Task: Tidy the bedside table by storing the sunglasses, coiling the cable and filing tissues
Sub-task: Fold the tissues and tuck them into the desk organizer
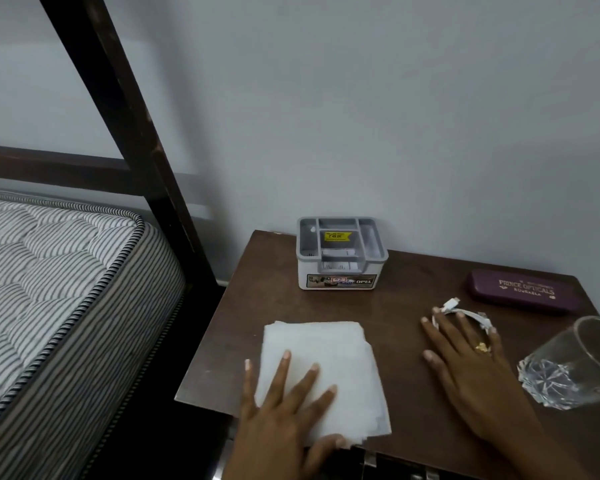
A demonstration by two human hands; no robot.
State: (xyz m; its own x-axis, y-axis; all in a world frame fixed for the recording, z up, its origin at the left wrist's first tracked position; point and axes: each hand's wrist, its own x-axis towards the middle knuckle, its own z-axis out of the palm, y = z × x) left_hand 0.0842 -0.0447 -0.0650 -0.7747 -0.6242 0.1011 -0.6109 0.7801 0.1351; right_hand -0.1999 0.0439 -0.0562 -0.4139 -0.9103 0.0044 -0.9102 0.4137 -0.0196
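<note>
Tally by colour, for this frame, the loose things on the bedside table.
White: 2, tissue stack and coiled cable
Grey: 1, organiser box
Maroon: 1, closed glasses case
Clear: 1, glass tumbler
Total: 5

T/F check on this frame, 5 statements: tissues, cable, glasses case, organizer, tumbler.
1. The left hand lies flat on the tissue stack. True.
2. The glasses case is open. False: it lies shut near the table's far right edge.
3. The right hand has its fingertips on the white cable. True.
4. The grey organizer sits at the table's front edge. False: it stands at the back, by the wall.
5. The glass tumbler is left of the tissues. False: it is at the right, beside the right hand.
</note>
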